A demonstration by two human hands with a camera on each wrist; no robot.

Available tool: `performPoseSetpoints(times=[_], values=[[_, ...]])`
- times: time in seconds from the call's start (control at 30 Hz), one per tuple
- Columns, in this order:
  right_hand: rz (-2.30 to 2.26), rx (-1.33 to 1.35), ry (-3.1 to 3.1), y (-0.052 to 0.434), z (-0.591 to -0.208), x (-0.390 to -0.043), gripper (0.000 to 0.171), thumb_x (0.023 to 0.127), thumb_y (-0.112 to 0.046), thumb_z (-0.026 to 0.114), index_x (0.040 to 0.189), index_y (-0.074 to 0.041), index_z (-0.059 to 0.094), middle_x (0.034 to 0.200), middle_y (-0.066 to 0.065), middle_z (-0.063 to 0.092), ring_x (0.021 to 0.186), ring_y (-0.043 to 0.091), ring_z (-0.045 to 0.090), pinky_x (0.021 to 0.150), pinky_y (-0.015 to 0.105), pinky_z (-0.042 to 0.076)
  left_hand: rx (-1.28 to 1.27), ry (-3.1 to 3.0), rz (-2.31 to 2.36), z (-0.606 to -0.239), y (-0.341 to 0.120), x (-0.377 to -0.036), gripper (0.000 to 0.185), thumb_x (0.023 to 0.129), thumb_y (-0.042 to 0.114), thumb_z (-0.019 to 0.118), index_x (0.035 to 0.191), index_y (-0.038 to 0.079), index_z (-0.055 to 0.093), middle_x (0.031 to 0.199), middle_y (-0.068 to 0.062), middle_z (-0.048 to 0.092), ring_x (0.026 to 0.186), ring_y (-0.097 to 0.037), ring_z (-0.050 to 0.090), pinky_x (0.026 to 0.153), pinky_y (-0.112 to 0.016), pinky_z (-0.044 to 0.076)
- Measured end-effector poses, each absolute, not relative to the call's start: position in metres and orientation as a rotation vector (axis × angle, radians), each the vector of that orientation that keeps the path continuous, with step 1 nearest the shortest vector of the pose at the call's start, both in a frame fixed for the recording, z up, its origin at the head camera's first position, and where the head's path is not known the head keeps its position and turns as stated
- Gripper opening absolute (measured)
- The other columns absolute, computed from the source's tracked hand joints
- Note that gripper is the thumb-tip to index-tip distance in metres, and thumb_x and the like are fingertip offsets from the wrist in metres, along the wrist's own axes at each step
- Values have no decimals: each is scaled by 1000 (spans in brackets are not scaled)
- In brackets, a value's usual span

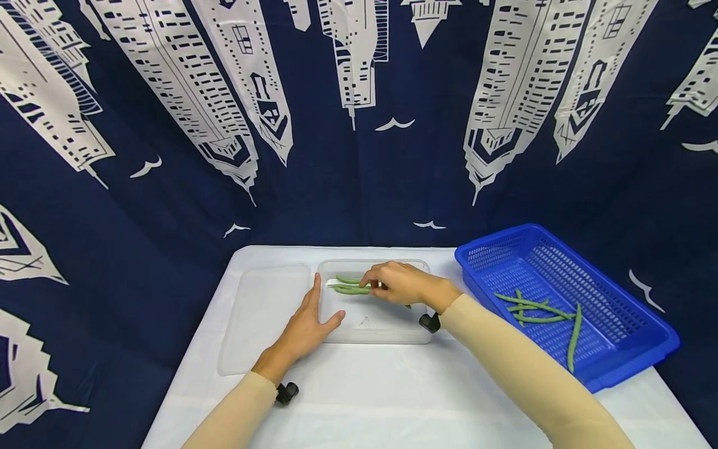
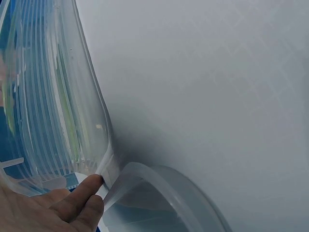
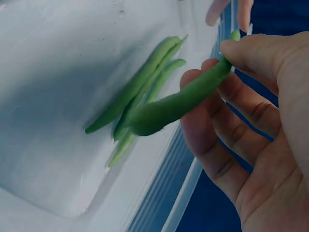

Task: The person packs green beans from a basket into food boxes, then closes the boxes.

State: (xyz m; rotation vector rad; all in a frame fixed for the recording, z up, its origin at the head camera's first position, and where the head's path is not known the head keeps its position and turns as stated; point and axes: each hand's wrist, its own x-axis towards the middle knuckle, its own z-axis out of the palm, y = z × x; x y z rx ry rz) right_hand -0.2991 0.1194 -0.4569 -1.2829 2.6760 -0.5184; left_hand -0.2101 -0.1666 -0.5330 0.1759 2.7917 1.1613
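A clear plastic container [image 1: 376, 337] stands on the white table with several green beans [image 3: 140, 87] lying together along its far side. Above them my right hand [image 1: 401, 284] pinches one green bean [image 3: 178, 106] between thumb and fingers, seen closely in the right wrist view. My left hand [image 1: 303, 327] is at the container's left side, fingers extended and thumb reaching over the near-left part. In the left wrist view its fingertips [image 2: 94, 186] touch the container's edge. Most of the held bean is hidden by the right hand in the head view.
A clear flat lid [image 1: 263, 318] lies left of the container. On the right stands a blue perforated basket [image 1: 606, 299] with several green beans [image 1: 574, 340] inside. White cloth [image 1: 370, 393] covers the table; behind it hangs a navy curtain [image 1: 359, 187] with white building prints.
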Motion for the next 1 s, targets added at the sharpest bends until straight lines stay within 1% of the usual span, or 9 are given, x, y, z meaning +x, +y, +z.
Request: performPoseSetpoints(times=[0.2,0.4,0.57,0.73,0.83,1.0], values=[[-461,-1265,2614,109,-460,-304,25,112,-14,77,136,-17,85,109,-5,82,88,4,68,86,31,62,168,2803,1151,-535,-166,-212,115,111,64,71,189,30,-6,196,-17,22,173,-51,40,137,-73,40],[-442,-1244,2553,100,-464,-307,26,110,-14,79,135,-20,85,104,-6,81,85,3,66,83,30,61,163,2803,1155,-534,-167,-212,115,110,66,70,189,29,-5,196,-17,23,174,-50,39,138,-72,40],[-429,-1235,2531,96,-470,-307,27,110,-14,80,137,-20,85,102,-8,80,83,3,66,81,29,61,175,2796,1158,-533,-169,-211,116,111,65,70,189,28,-5,196,-18,22,175,-50,37,138,-72,39],[-399,-1242,2554,95,-470,-307,30,110,-13,79,139,-19,84,100,-9,78,83,3,65,81,31,61,175,2792,1157,-533,-169,-210,116,111,65,70,189,29,-6,196,-16,21,177,-48,35,139,-70,38],[-388,-1245,2575,96,-468,-306,32,109,-12,78,140,-18,84,100,-8,78,84,4,64,82,33,61,179,2792,1164,-533,-169,-210,115,111,65,70,189,28,-5,196,-17,21,177,-48,35,139,-71,38],[-398,-1242,2599,104,-462,-303,30,110,-14,78,139,-17,85,104,-7,80,87,4,65,84,32,62,182,2797,1155,-533,-168,-210,116,111,66,70,190,26,-4,195,-19,22,176,-50,37,139,-71,38]])
